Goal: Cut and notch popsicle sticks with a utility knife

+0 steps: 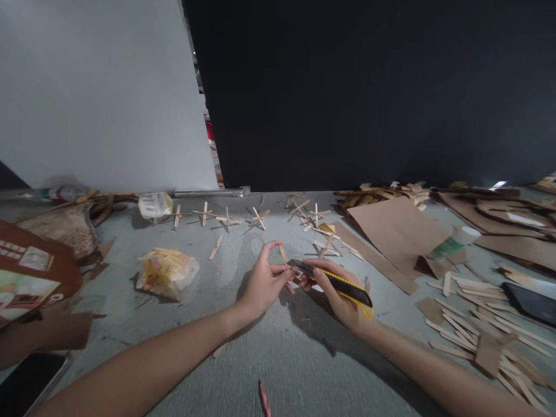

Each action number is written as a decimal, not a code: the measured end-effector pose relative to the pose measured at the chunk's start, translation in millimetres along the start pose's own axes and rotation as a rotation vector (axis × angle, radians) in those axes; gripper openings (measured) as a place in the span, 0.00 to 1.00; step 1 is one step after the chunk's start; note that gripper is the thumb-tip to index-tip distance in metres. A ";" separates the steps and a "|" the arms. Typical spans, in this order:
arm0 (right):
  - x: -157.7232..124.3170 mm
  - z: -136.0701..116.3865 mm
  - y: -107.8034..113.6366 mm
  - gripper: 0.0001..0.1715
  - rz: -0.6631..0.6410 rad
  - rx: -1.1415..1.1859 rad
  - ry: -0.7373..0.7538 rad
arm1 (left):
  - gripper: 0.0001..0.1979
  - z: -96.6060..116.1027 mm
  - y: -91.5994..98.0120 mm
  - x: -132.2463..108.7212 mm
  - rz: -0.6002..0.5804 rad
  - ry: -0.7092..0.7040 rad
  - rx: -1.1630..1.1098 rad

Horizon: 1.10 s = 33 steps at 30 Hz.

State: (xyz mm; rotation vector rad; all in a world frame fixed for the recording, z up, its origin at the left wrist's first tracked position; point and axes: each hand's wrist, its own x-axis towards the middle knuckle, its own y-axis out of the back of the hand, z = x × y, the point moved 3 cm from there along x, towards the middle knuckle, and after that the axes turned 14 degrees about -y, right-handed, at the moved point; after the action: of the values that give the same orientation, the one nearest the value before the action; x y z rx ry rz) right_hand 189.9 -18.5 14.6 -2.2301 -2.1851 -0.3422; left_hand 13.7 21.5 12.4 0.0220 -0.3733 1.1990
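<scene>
My left hand (263,281) pinches a short wooden craft stick (284,255) between thumb and fingers, holding it upright over the grey table (278,359). My right hand (336,292) grips a yellow and black utility knife (336,282), its tip against the lower part of the stick. Both hands meet at the middle of the table.
Several glued stick crosses (259,218) lie along the far edge. Brown cardboard sheets (397,231) and loose sticks (469,324) cover the right side. A yellow plastic bag (166,270) and a printed box (30,272) lie left. A red pencil (264,399) lies near me, a phone (532,302) far right.
</scene>
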 end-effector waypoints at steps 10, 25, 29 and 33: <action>-11.7 -7.9 -5.7 0.13 0.062 -0.279 0.264 | 0.43 -0.4 -0.4 0.3 -0.008 0.004 0.057; -15.0 -16.9 -10.3 0.21 0.015 -0.373 0.351 | 0.39 1.1 -0.6 -0.6 0.007 0.010 0.158; -17.0 -19.5 -11.9 0.22 0.019 -0.395 0.358 | 0.37 -0.7 -0.9 -0.7 -0.003 0.019 0.152; -16.4 -17.8 -10.8 0.19 0.012 -0.366 0.338 | 0.36 -4.0 0.3 -1.0 -0.003 0.012 0.155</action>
State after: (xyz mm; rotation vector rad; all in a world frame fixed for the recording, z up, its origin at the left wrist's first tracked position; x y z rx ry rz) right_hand 176.4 -37.0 27.8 -2.1327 -2.0580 -1.1081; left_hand 14.2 21.5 8.3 0.1495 -0.2696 1.2221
